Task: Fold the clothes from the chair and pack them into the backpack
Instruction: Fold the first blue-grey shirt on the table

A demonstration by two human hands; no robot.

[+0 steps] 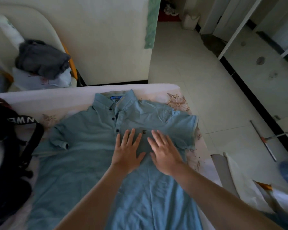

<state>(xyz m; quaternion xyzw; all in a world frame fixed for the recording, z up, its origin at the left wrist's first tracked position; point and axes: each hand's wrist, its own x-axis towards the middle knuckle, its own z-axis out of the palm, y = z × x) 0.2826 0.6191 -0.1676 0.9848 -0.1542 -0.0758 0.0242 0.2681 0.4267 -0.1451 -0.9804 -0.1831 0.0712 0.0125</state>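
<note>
Shirt: We are looking down at a light blue polo shirt (83, 163) lying face up on the bed (45, 100), collar toward the far edge, dark buttons running down the placket.
Fold: Its right sleeve is lying doubled inward over the chest; the other sleeve is lying out flat toward the backpack.
Left hand: Our left hand (127, 153) is resting palm down on the chest of the shirt, fingers spread apart and gripping nothing.
Right hand: Our right hand (165, 155) is lying flat just beside the left, fingers splayed on the folded-in cloth; it is slightly blurred.
Backpack: A black backpack (5, 163) is sitting on the bed at the left edge of view, its lettered strap touching the shirt's side.
Chair: A grey garment (42, 60) is lying heaped on the chair (45, 29) beyond the head of the bed, well apart from the shirt.
Floor: Pale tiles (198, 72) are showing to the right of the bed.
</note>
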